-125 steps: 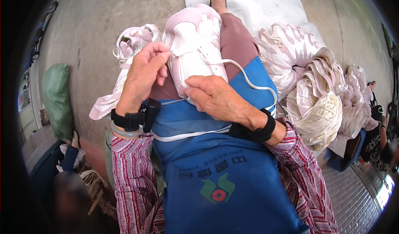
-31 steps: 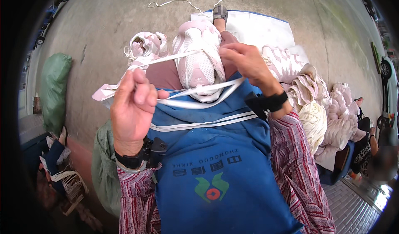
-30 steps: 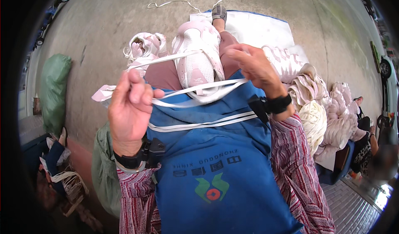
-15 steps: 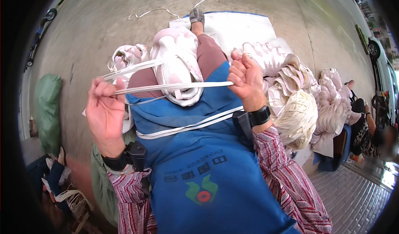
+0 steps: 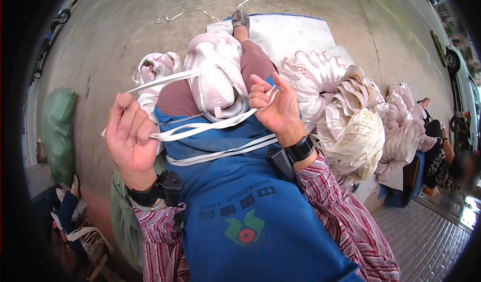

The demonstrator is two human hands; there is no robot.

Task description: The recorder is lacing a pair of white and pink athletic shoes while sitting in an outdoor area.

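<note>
White laces (image 5: 200,128) sag between my two hands above my lap. My left hand (image 5: 131,134) is closed, pinching them between thumb and curled fingers. Another strand runs from near its fingertips to a white and pink shoe upper (image 5: 208,76), which stands between my thighs with laces passing over it. My right hand (image 5: 278,109) has the other end of the sagging laces caught between thumb and fingers, palm partly turned up. More white lace lies across the lap of my blue apron (image 5: 225,202).
Bundled white and pink uppers (image 5: 320,76) lie on my right, beside a large bunch of cream laces (image 5: 358,139). Another upper (image 5: 158,66) is at my left knee. A white sheet (image 5: 285,29) lies ahead; a green sack (image 5: 59,134) stands left. A person (image 5: 443,154) sits far right.
My right hand has moved left and slightly down, its fingers loosening a little. The laces between my hands have gone from taut to slack. My left hand has turned, its fingers curling more.
</note>
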